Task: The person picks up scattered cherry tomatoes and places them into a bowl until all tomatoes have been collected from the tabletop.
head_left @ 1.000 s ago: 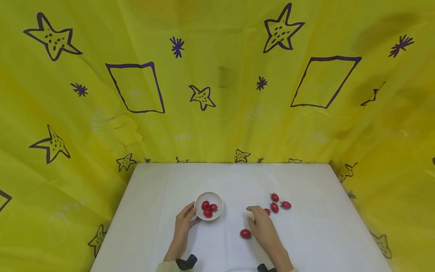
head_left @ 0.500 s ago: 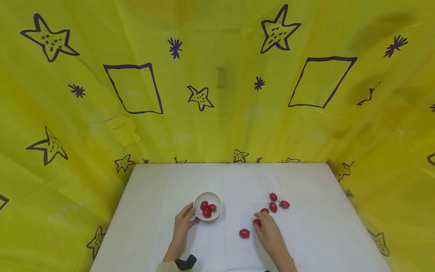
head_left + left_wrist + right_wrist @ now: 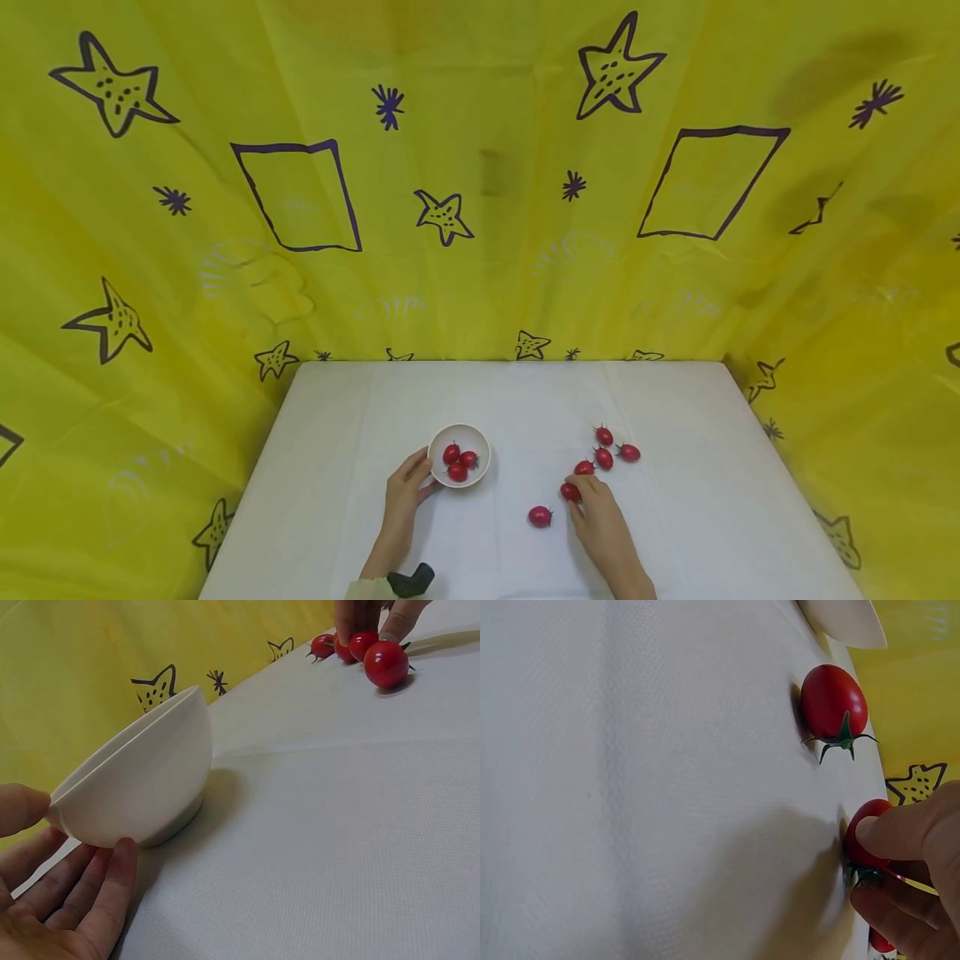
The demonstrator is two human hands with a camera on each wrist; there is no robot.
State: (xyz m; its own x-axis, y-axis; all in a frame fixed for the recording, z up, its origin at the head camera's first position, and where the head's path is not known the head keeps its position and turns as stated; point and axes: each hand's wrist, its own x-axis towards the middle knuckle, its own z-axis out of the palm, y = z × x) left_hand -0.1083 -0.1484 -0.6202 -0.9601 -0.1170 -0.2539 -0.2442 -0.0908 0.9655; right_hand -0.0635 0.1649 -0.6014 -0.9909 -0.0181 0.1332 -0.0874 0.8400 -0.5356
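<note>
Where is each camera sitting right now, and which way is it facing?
Head: on the head, looking forward and down at the white tabletop; the left hand, the right hand and a pale left sleeve show.
Left wrist: on the left wrist, looking past the left hand at the bowl; part of the right hand shows at top right.
Right wrist: on the right wrist, looking at the pinched tomato; the right hand shows at lower right.
Shared: both wrist views show the bowl, the right hand and the yellow backdrop.
</note>
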